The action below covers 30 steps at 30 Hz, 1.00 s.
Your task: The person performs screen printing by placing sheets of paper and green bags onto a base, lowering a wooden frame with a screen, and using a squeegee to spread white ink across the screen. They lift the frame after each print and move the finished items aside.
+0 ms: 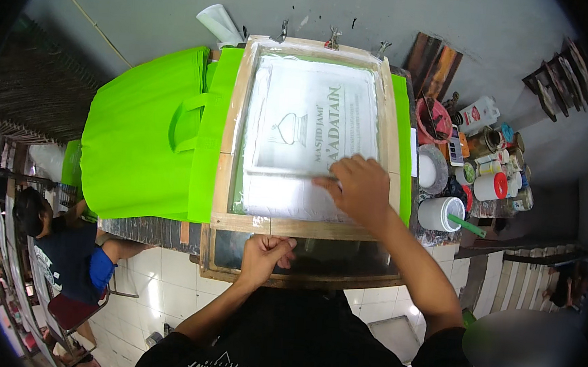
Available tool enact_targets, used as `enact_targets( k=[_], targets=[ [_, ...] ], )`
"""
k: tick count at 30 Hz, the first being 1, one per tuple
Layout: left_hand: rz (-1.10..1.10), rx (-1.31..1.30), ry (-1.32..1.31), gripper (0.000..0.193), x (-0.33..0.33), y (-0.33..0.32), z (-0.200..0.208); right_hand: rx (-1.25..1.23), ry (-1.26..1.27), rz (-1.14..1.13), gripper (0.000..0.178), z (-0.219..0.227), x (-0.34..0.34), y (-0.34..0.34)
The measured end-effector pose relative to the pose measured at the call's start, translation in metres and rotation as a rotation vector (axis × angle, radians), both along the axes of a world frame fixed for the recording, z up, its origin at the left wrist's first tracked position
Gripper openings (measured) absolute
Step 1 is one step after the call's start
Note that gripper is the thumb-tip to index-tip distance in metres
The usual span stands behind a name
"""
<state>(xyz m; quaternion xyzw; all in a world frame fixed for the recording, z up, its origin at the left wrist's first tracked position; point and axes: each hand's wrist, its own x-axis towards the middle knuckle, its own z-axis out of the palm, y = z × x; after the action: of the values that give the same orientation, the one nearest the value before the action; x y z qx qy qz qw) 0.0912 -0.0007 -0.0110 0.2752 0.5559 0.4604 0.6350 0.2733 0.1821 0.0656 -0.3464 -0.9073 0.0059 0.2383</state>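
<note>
My right hand (358, 188) is closed on the right end of a pale, bar-shaped squeegee (284, 175), which lies crosswise on the white, ink-smeared mesh of a screen printing screen (313, 195). Green lettering and an emblem show through the mesh above the squeegee. A wooden frame (345, 231) borders the screen. At its near edge is my left hand (266, 258), fingers curled in and thumb pointing right; whether it grips anything is hidden. Bright green fabric (223, 124) sticks out from under the frame on both sides.
Left of the screen lies a stack of green bags (141, 132) with handles. On the right stand a white tub (440, 214) with a green-handled tool, a red-lidded jar (490, 186), a pink basin (433, 119) and a phone (455, 147). Metal clamps (333, 39) line the frame's far edge. Another person (57, 249) sits at left.
</note>
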Motion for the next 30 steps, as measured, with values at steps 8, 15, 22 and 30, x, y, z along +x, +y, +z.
enact_targets(
  k=[8, 15, 22, 30],
  targets=[
    [-0.199, -0.109, -0.188, 0.027, -0.021, 0.005, 0.004, 0.091, -0.022, -0.059, 0.052, -0.020, -0.016, 0.200],
    [-0.142, -0.230, -0.617, 0.047, -0.024, 0.003, 0.044, -0.366, -0.210, -0.226, 0.068, 0.030, -0.047, 0.271],
    [-0.341, 0.408, 0.385, 0.019, -0.052, 0.154, 0.085, -0.168, -0.294, -0.357, 0.077, 0.005, -0.054, 0.263],
    [-0.216, 0.668, 1.302, 0.037, -0.099, 0.347, 0.081, -0.135, -0.207, -0.361, 0.075, -0.005, -0.056, 0.222]
  ],
)
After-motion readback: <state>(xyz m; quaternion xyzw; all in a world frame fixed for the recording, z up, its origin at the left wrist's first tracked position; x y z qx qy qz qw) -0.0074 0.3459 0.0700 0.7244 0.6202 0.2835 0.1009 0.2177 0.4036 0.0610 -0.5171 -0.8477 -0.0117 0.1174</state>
